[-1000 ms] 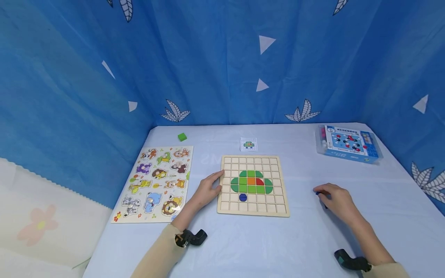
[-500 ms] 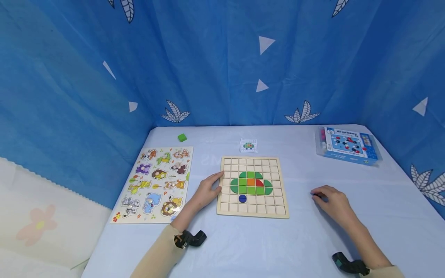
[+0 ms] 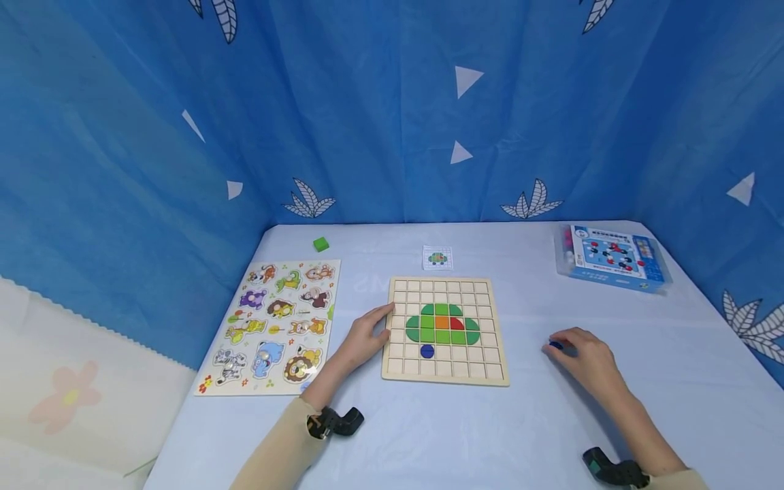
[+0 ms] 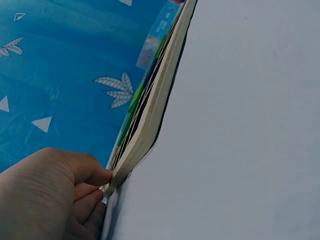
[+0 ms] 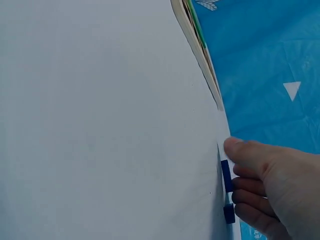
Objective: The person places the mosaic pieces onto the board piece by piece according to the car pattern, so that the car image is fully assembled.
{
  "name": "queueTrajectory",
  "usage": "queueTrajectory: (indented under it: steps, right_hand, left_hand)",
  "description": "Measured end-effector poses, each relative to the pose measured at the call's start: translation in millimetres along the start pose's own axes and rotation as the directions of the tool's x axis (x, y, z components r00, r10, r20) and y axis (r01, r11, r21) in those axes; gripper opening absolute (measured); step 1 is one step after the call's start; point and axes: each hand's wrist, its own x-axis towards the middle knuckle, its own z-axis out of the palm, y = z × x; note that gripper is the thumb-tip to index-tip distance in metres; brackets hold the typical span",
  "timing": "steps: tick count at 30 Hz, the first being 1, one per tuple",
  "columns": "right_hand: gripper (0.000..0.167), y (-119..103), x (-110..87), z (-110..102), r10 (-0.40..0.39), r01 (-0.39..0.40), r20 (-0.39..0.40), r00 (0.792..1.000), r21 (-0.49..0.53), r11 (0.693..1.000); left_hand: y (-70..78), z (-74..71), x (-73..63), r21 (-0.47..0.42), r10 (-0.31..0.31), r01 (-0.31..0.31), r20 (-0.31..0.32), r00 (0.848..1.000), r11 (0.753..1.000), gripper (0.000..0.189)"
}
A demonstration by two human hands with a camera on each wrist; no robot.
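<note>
My left hand (image 3: 365, 335) rests at the left edge of a wooden grid board (image 3: 450, 374), thumb and fingertips touching the rim. The left wrist view shows the hand (image 4: 60, 195) at the board's corner (image 4: 142, 132). On the grid lie green pieces (image 3: 427, 332), an orange square (image 3: 442, 322), a red rounded piece (image 3: 456, 324) and a blue disc with a line across it (image 3: 427, 351). Right of the board, my right hand (image 3: 588, 359) is low over the table. Two small blue pieces (image 5: 226, 175) show at its loosely bent fingers; a blue piece (image 3: 555, 344) shows between thumb and forefinger.
A small pattern card (image 3: 437, 258) lies behind the board. At left is an animal knob puzzle (image 3: 269, 327), with a loose green block (image 3: 321, 243) behind it. A plastic-cased blue box (image 3: 615, 258) stands at the back right. A blue curtain (image 3: 392, 109) closes off the back.
My right hand has shifted slightly left, toward the board, and lower. The blue piece under its fingertips is in a slightly different spot. My left hand keeps its place at the board.
</note>
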Motion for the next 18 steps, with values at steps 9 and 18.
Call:
queueTrajectory:
  steps: [9, 18]
  right_hand:
    - [0.02, -1.7, 2.8, 6.1, 0.003, -0.005, 0.063, 0.998, 0.024, 1.0]
    - [0.022, -6.3, 3.0, 2.8, 0.075, -0.076, 0.031, 0.997, 0.004, 0.997]
  left_hand:
    - [-0.1, -0.5, -0.7, -0.005, 0.009, -0.009, -0.01, 1.0, 1.0, 0.055]
    - [-0.1, 0.0, -0.6, -0.009, 0.002, -0.002, -0.005, 1.0, 1.0, 0.055]
